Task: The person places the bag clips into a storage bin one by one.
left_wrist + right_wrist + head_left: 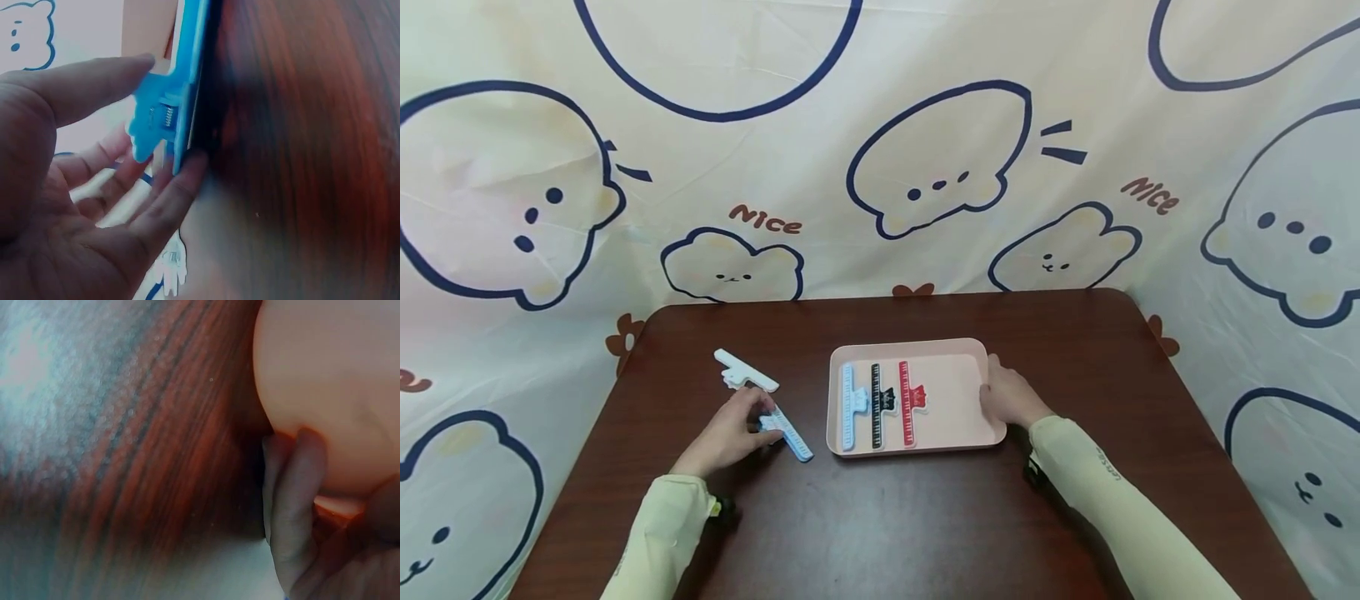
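Observation:
My left hand pinches a blue ruler-shaped clip by its handle end, just left of the tray. In the left wrist view, the thumb presses the scalloped grip of this blue clip and fingers lie under its far side; a small spring shows between. A white clip lies on the table right beyond that hand. The right hand grips the right rim of a pale pink tray. Inside the tray, a light blue clip, a black clip and a red clip stand side by side at the left.
The dark brown wooden table has rounded far corners. Behind it and along both sides hangs a pale cloth printed with cartoon animals.

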Tool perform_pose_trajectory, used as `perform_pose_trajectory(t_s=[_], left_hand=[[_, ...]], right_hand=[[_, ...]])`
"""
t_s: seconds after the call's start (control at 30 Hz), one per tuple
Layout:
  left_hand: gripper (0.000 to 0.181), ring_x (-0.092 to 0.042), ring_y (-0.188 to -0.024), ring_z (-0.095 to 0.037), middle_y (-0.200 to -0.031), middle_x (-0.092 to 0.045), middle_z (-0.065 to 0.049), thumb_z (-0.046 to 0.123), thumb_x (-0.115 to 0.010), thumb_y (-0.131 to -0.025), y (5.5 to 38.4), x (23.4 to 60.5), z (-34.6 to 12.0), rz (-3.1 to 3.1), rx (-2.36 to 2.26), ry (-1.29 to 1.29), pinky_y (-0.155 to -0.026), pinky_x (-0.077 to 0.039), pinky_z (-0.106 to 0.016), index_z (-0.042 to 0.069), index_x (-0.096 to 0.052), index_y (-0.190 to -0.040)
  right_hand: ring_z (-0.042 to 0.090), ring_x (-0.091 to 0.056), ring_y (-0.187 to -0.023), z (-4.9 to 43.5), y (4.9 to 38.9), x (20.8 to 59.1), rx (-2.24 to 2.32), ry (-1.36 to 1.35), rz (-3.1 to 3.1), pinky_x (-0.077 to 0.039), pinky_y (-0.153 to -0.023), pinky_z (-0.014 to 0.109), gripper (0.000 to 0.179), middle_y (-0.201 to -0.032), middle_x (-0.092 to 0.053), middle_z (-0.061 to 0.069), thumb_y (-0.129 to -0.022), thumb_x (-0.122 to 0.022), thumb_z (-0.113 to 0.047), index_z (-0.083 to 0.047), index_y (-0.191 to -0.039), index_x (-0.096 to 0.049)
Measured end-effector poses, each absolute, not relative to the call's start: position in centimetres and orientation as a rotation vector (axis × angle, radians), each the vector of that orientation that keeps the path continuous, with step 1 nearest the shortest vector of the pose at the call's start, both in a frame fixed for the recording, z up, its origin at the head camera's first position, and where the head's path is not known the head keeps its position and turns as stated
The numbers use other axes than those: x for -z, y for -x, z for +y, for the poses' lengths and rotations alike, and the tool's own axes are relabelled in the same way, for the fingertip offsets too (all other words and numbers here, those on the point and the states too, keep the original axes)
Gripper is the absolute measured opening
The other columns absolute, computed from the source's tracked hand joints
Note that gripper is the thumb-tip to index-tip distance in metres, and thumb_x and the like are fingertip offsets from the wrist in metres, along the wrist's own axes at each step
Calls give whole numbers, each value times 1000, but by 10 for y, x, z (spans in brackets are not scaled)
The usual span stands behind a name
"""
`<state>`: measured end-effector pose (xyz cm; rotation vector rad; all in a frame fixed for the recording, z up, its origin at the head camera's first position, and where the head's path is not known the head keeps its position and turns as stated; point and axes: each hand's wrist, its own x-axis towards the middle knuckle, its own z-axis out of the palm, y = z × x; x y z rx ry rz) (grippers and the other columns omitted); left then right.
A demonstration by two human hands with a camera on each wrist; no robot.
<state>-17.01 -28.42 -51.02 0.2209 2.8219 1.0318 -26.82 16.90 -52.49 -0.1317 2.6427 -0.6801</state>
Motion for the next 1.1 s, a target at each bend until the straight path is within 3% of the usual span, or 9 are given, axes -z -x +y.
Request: perform_pose_trajectory(t_s=[0.1, 0.33, 0.57, 0.83, 0.93, 1.1], left_hand=[[44, -64, -106, -33, -115, -55, -17, 15, -87, -84, 168, 510, -283, 2770, -1067, -109, -90, -59, -48, 2, -57, -114], [48, -62, -89, -21, -104, -63, -11, 20, -87, -84, 162, 506, -286, 2693, -1097, 0, -74, -51, -34, 3, -58, -117], [45, -65, -95, -24, -109, -65, -12, 16, -87, -84, 160, 504, -287, 2658, -1122, 19, -81, -56, -38, 4, -60, -119], [30, -60, -82, -17, -89, -62, -5, 9, -80, -89, 157, 503, -283, 2722, -1108, 46, -72, -47, -31, 4, -62, -113], [22, -56, -76, -17, -84, -59, -5, 13, -78, -91, 156, 502, -279, 2768, -1044, 57, -66, -44, -30, 4, -65, -106], [16, -53, -82, -20, -95, -58, -9, 18, -75, -92, 156, 502, -274, 2790, -981, 73, -69, -43, -33, 5, -68, -98]], right_hand=[[25, -63, -81, 170, 268, 527, 672, 136, 2643, -50, -73, 37, 61, -104, -67, 21, -104, -40, -16, 12, -154, -19], [25, -63, -84, 171, 266, 530, 682, 146, 2638, -51, -75, 38, 63, -112, -67, 24, -104, -40, -16, 12, -156, -17], [25, -62, -85, 169, 267, 528, 688, 148, 2641, -50, -75, 37, 64, -119, -67, 25, -105, -37, -17, 11, -158, -16], [21, -61, -68, 172, 267, 527, 708, 189, 2649, -49, -63, 33, 65, -87, -67, 15, -104, -39, -14, 13, -157, -14], [21, -62, -69, 172, 267, 528, 704, 187, 2652, -50, -65, 33, 66, -93, -69, 18, -104, -38, -14, 13, -158, -13], [22, -63, -77, 173, 268, 529, 695, 187, 2665, -51, -74, 36, 68, -108, -70, 24, -103, -38, -15, 13, -159, -11]])
